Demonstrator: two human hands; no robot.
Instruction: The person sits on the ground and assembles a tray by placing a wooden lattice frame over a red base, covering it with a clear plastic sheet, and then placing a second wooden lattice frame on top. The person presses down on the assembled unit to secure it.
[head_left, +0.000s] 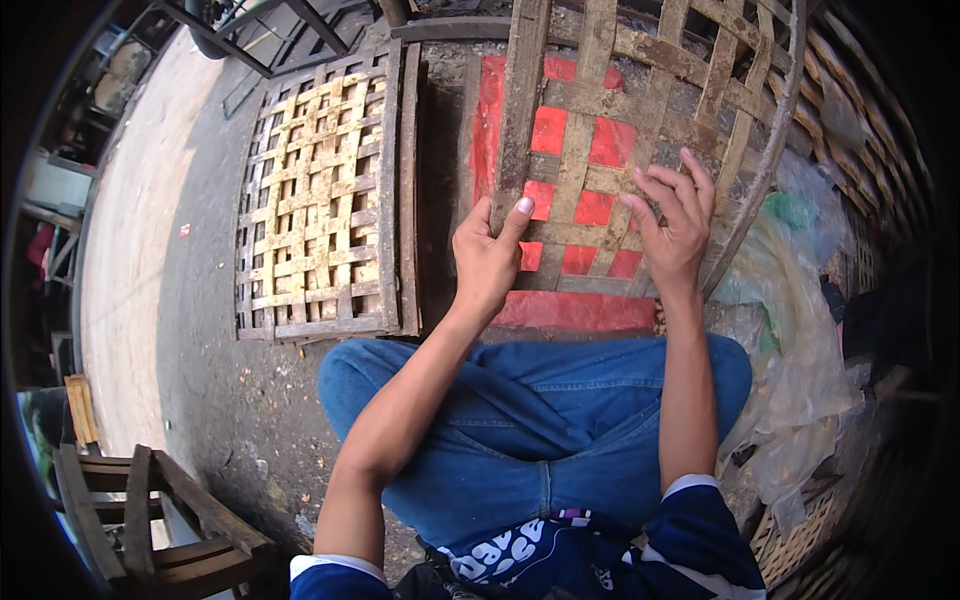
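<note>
Here, the left hand [485,265] grips the panel [650,115] by its left edge; the right hand [676,228] is loosely open over it, red sheet [580,310] underneath.

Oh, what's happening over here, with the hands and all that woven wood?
A person in blue jeans sits cross-legged on the ground, handling a woven panel of weathered slats. The left hand grips its side rail. The right hand is open at the weave, fingers spread; whether it touches is hard to tell. A red sheet shows through the gaps. Another woven piece lies to the left, and clear plastic is heaped at the right.
</note>
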